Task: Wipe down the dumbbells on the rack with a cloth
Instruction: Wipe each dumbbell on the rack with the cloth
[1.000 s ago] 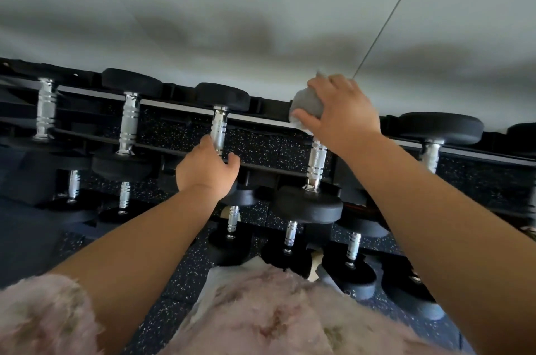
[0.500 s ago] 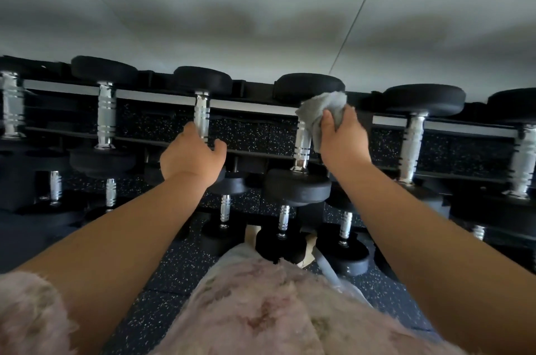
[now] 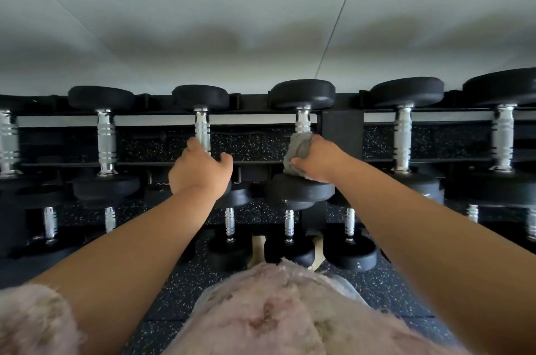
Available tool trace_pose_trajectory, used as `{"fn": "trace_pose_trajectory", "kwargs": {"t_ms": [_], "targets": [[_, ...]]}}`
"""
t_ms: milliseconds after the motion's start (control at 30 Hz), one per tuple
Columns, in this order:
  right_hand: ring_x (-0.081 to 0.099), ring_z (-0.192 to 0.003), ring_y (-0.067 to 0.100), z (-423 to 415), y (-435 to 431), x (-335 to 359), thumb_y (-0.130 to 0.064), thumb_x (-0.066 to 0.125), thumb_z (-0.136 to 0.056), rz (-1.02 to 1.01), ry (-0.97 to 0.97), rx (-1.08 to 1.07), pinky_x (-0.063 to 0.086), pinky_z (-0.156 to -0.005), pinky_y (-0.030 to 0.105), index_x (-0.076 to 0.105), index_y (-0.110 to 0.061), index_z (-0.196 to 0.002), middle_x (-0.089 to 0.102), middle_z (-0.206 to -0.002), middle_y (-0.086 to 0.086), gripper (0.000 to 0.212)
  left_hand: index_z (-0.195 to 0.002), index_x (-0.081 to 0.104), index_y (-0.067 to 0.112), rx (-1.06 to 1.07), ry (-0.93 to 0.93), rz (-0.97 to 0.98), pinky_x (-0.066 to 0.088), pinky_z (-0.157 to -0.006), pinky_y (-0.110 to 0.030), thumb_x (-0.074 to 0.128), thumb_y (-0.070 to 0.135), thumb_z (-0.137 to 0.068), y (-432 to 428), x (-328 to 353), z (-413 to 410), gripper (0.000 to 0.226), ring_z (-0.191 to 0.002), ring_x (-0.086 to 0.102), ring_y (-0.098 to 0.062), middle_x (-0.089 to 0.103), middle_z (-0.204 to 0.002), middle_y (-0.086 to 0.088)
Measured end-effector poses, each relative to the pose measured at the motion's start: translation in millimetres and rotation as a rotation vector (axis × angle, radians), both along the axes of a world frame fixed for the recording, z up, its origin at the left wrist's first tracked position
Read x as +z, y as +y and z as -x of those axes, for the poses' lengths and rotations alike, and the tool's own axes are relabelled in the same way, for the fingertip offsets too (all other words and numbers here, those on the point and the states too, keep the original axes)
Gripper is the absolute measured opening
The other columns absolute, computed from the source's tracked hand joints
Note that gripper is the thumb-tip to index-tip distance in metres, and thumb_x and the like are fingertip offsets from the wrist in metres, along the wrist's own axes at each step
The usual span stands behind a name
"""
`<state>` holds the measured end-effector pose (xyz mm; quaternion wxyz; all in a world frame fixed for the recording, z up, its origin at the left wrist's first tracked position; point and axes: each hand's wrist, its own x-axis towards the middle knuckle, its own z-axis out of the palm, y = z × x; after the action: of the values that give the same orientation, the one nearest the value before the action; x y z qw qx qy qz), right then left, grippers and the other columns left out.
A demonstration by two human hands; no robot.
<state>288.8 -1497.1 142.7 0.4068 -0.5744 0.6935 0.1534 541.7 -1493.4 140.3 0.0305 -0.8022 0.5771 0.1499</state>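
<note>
A fuzzy pink top fills the near edge, both bare forearms reaching away from it. The right hand is clenched around a grey cloth, wrapping it onto the lower end of a chrome handle, just above that dumbbell's near black head. Beside that grip, the left hand curls around the neighbouring dumbbell's handle, seemingly gripping it. Beyond both grips runs the black rack, with more dumbbells either side.

Our bare arms reach forward; our left hand curls half closed, our right hand is clenched tight.
</note>
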Motion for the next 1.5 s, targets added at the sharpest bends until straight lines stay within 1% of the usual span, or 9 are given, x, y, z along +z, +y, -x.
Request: {"fn": "trace_pose_trajectory", "kwargs": {"t_ms": [233, 367, 500, 633, 733, 867, 1000, 1233, 1500], "targets": [[0.057, -0.122, 0.032, -5.9, -36.2, 23.1, -0.036, 0.036, -0.110, 0.267, 0.022, -0.101, 0.045, -0.092, 0.038, 0.021, -0.012, -0.159, 0.051, -0.144, 0.016, 0.056, -0.128, 0.048, 0.010, -0.003, 0.013, -0.009, 0.047, -0.066, -0.038, 0.055, 0.059, -0.091, -1.8, -3.4, -3.0, 0.061, -0.091, 0.068, -0.032, 0.067, -0.108, -0.008], [0.060, -0.094, 0.019, -6.4, 0.9, 16.6, -0.047, 0.055, -0.102, 0.234, -0.051, -0.216, 0.045, -0.079, 0.031, 0.048, -0.007, -0.137, 0.059, -0.110, 0.004, 0.053, -0.128, 0.049, 0.009, -0.003, 0.020, -0.008, 0.046, -0.068, -0.039, 0.055, 0.059, -0.092, -1.8, -3.9, -2.7, 0.062, -0.096, 0.068, -0.035, 0.068, -0.111, -0.010], [0.058, -0.111, 0.022, 13.2, 49.6, 44.6, -0.034, 0.052, -0.106, 0.182, -0.060, -0.284, 0.047, -0.090, 0.029, 0.049, -0.015, -0.145, 0.060, -0.129, 0.007, 0.043, -0.128, 0.048, 0.007, -0.021, 0.037, -0.007, 0.048, -0.071, -0.040, 0.054, 0.059, -0.093, -0.7, -4.0, -5.0, 0.063, -0.098, 0.068, -0.037, 0.068, -0.114, -0.013], [0.059, -0.084, 0.006, 23.3, 87.7, 63.0, -0.033, 0.056, -0.104, 0.321, -0.227, -0.542, 0.041, -0.063, 0.016, 0.048, -0.024, -0.144, 0.061, -0.096, -0.013, 0.041, -0.128, 0.049, 0.006, -0.024, 0.052, 0.007, 0.045, -0.071, -0.040, 0.056, 0.059, -0.093, -0.4, -5.1, -5.5, 0.064, -0.100, 0.067, -0.037, 0.067, -0.115, -0.014], [0.061, -0.108, 0.020, -2.7, 101.0, 50.8, -0.039, 0.054, -0.104, 0.374, -0.146, -0.439, 0.050, -0.084, 0.026, 0.041, -0.024, -0.148, 0.060, -0.120, -0.001, 0.049, -0.131, 0.049, 0.006, -0.020, 0.062, 0.010, 0.050, -0.074, -0.043, 0.057, 0.060, -0.092, -0.5, -5.5, -4.9, 0.066, -0.103, 0.067, -0.037, 0.067, -0.118, -0.014], [0.045, -0.136, 0.025, -62.8, 106.2, 30.0, -0.045, 0.049, -0.102, 0.647, 0.021, -0.038, 0.027, -0.123, 0.048, 0.044, -0.021, -0.149, 0.055, -0.139, 0.002, 0.053, -0.149, 0.037, 0.009, -0.065, 0.089, 0.075, 0.056, -0.089, -0.052, 0.056, 0.056, -0.091, 3.6, -2.1, -3.4, 0.077, -0.119, 0.060, -0.038, 0.061, -0.135, -0.015], [0.053, -0.127, 0.026, -57.0, 114.3, 15.2, -0.045, 0.064, -0.090, 0.785, 0.068, 0.052, 0.025, -0.123, 0.050, 0.060, -0.022, -0.137, 0.062, -0.127, -0.001, 0.052, -0.156, 0.028, 0.013, -0.078, 0.091, 0.101, 0.054, -0.093, -0.053, 0.057, 0.052, -0.093, 5.2, -0.7, -1.5, 0.080, -0.120, 0.060, -0.040, 0.059, -0.137, -0.015], [0.054, -0.125, 0.032, 13.5, 143.9, 4.7, -0.033, 0.043, -0.108, 0.329, -0.004, -0.728, 0.045, -0.092, 0.034, 0.037, -0.013, -0.153, 0.052, -0.143, 0.019, 0.049, -0.159, 0.024, 0.016, -0.065, 0.092, 0.084, 0.054, -0.093, -0.054, 0.054, 0.054, -0.092, 3.1, -4.8, 1.3, 0.083, -0.122, 0.061, -0.041, 0.058, -0.142, -0.015], [0.028, -0.150, 0.034, -62.1, 130.5, 13.3, -0.033, 0.055, -0.104, 0.786, 0.021, -0.322, 0.020, -0.125, 0.055, 0.048, -0.018, -0.151, 0.045, -0.155, 0.008, 0.050, -0.159, 0.024, 0.017, -0.079, 0.104, 0.090, 0.055, -0.093, -0.056, 0.052, 0.056, -0.089, 4.2, -8.0, -2.2, 0.084, -0.119, 0.062, -0.042, 0.060, -0.139, -0.016]]}}
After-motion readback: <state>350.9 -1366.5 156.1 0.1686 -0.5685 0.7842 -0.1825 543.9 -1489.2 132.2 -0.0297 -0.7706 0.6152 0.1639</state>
